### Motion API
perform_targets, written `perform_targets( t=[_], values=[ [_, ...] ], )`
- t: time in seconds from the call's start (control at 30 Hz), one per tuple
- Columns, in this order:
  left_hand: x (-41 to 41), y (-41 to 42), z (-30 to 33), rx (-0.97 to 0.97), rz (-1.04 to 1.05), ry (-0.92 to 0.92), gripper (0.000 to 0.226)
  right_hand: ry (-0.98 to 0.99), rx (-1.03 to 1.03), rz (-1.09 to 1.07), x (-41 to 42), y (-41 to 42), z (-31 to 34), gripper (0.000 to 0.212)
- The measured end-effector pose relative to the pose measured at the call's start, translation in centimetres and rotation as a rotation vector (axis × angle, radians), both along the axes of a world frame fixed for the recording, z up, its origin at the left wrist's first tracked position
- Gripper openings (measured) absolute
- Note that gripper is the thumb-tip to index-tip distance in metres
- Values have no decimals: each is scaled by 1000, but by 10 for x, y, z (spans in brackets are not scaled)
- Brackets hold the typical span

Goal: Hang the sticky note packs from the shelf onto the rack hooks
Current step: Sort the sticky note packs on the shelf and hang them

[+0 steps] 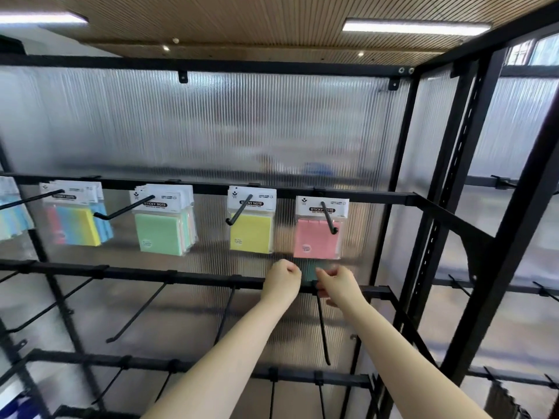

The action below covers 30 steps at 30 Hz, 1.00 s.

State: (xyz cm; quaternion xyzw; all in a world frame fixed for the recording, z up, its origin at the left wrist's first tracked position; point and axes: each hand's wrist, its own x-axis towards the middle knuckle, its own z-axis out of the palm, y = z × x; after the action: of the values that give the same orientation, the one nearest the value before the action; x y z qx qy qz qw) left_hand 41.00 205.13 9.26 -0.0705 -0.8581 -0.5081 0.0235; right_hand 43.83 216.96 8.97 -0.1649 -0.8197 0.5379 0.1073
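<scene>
Both arms raised to the second crossbar (pixel 181 278) of the black rack (pixel 423 207), near its right end. Left hand (pixel 282 278) curled into a loose fist at the bar, fingers tucked; whether anything sits inside them cannot be told. Right hand (pixel 337 282) just beside it, fingertips (pixel 322 272) bent and pinching the edge of a dark green sticky note pack (pixel 309 272), held between the two hands against the bar, right above the root of a bare hook (pixel 323 331). Pack blurred and mostly hidden; whether threaded on that hook cannot be told.

On the upper crossbar (pixel 378 196), four hooks loaded: a pink pack (pixel 317 237) nearest the right end, directly above the hands; a yellow pack (pixel 251 232) next leftward; then a green-fronted bunch (pixel 160 234); then a multicoloured bunch (pixel 75 225) toward the left edge. Another pale blue bunch (pixel 10 219) cut off at the far left. Lower bars lined with bare hooks. Ribbed translucent panel (pixel 211 122) behind.
</scene>
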Motion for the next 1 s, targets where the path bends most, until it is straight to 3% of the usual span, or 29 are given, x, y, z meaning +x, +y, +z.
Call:
perform_targets(
  t=[0.13,0.4,0.7,1.0],
  values=[
    [19,-19,-7,-149,-116,-47,17,50,172,33,9,-22,-14,16],
    [42,-113,1,-309,-17,28,20,69,366,192,14,-109,-11,12],
    [72,-274,12,-137,95,66,18,79,422,361,26,-241,-1,20],
    [107,-451,-10,-114,295,39,25,74,447,524,43,-395,9,19]
  ],
)
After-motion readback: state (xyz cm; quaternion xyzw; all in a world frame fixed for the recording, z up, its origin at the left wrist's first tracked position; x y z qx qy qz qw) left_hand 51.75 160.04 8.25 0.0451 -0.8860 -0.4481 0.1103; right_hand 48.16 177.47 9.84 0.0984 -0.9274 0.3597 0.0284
